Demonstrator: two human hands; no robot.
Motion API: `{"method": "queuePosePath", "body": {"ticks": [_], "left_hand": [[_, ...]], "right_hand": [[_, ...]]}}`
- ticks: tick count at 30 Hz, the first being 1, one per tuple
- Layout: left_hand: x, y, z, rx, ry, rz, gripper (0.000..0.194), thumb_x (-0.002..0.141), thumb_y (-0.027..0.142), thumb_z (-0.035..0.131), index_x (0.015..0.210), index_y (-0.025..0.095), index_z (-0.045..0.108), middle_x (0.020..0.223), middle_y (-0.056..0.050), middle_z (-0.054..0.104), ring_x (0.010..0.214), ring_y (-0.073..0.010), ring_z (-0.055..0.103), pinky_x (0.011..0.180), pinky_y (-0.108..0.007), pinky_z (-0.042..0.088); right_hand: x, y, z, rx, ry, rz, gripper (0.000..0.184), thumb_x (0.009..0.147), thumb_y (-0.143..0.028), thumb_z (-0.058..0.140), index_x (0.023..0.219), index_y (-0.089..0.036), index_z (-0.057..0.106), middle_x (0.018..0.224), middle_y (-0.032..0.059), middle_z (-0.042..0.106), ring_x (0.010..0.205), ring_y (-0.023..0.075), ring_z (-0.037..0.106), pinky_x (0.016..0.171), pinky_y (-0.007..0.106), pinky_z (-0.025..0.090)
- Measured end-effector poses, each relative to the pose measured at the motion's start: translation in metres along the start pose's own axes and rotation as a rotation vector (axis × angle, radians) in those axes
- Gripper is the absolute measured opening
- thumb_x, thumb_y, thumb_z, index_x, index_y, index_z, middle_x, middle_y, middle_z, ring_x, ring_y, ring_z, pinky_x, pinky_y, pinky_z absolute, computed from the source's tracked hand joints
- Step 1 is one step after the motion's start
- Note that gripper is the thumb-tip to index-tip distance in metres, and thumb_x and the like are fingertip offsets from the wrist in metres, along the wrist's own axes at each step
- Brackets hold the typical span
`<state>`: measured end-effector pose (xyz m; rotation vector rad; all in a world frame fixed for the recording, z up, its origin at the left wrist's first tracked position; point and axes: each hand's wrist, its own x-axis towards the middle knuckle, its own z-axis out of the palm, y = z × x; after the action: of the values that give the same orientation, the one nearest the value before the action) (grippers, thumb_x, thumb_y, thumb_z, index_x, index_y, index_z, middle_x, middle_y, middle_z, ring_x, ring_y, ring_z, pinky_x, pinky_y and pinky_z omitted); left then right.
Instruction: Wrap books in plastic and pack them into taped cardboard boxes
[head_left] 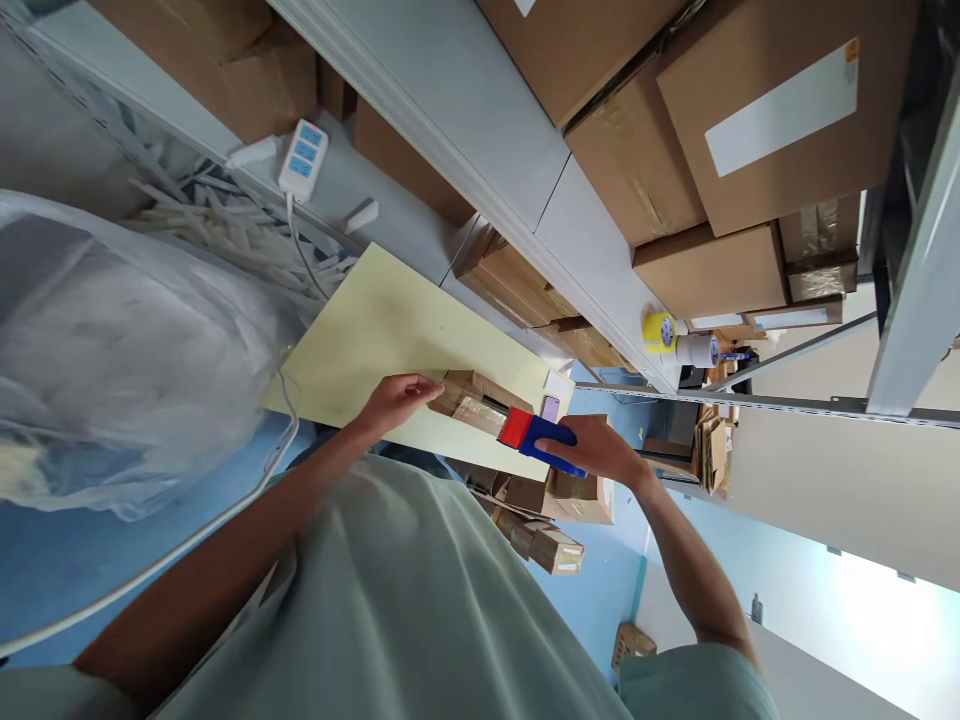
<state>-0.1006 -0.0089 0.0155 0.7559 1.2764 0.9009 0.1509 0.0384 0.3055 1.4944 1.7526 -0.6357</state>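
Note:
A small brown cardboard box point(484, 402) lies on a pale yellow tabletop point(390, 330), with shiny clear tape along its near side. My right hand point(596, 447) grips a blue tape dispenser with a red front point(534, 437), whose red end meets the box's right end. At the opposite end is my left hand point(394, 402), its fingers bent and close together, thumb and fingertips against the box's corner. How firmly they press there is hard to make out.
A phone point(550, 408) lies at the table's right end. Cartons point(559, 500) stand below the near edge. Shelves behind hold large boxes point(787, 110), tape rolls point(658, 332) and a power strip point(304, 160). A large plastic bag point(142, 340) and white hose point(225, 525) are at left.

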Motion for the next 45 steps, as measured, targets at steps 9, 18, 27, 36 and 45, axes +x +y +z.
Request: {"method": "queuePosePath", "body": {"ticks": [9,18,27,36,45], "left_hand": [[0.044,-0.057,0.032,-0.071,0.016,-0.101,0.071,0.059,0.089,0.082,0.081,0.022,0.081,0.086,-0.007,0.084,0.09,-0.0267,0.075,0.078,-0.033,0.055],[0.054,-0.083,0.057,0.144,0.021,-0.115,0.027,0.084,0.051,0.072,0.08,0.024,0.078,0.087,-0.007,0.082,0.093,-0.0287,0.077,0.078,-0.033,0.052],[0.048,-0.083,0.065,0.251,0.051,0.007,0.026,0.094,0.045,0.066,0.095,0.022,0.079,0.102,-0.011,0.084,0.096,-0.0306,0.077,0.081,-0.034,0.055],[0.036,-0.087,0.046,0.399,-0.028,0.077,0.069,0.083,0.026,0.072,0.151,0.018,0.064,0.121,-0.013,0.074,0.099,-0.0268,0.071,0.096,-0.038,0.058],[0.042,-0.046,0.071,0.396,-0.223,0.43,0.065,0.083,0.015,0.074,0.146,0.027,0.069,0.129,-0.013,0.065,0.116,-0.0316,0.065,0.108,-0.047,0.056]], "right_hand": [[0.043,-0.035,-0.001,-0.12,0.06,0.041,0.067,0.106,-0.084,0.051,0.093,-0.022,0.074,0.096,0.0091,0.082,0.09,0.0249,0.076,0.068,0.03,0.042],[0.064,-0.048,0.003,-0.13,0.054,0.023,0.074,0.105,-0.088,0.046,0.089,-0.021,0.075,0.087,0.0095,0.081,0.082,0.0246,0.075,0.07,0.031,0.042],[0.061,-0.053,0.004,-0.15,0.033,0.059,0.074,0.106,-0.086,0.047,0.1,-0.02,0.079,0.097,0.0127,0.083,0.091,0.0265,0.077,0.072,0.03,0.045],[0.055,-0.055,0.007,-0.169,0.057,0.068,0.074,0.106,-0.086,0.046,0.1,-0.02,0.079,0.097,0.0126,0.083,0.094,0.0279,0.078,0.073,0.031,0.046],[0.049,-0.063,0.01,-0.163,0.051,0.074,0.076,0.105,-0.087,0.047,0.109,-0.018,0.08,0.106,0.016,0.084,0.101,0.0306,0.079,0.078,0.032,0.05]]}}
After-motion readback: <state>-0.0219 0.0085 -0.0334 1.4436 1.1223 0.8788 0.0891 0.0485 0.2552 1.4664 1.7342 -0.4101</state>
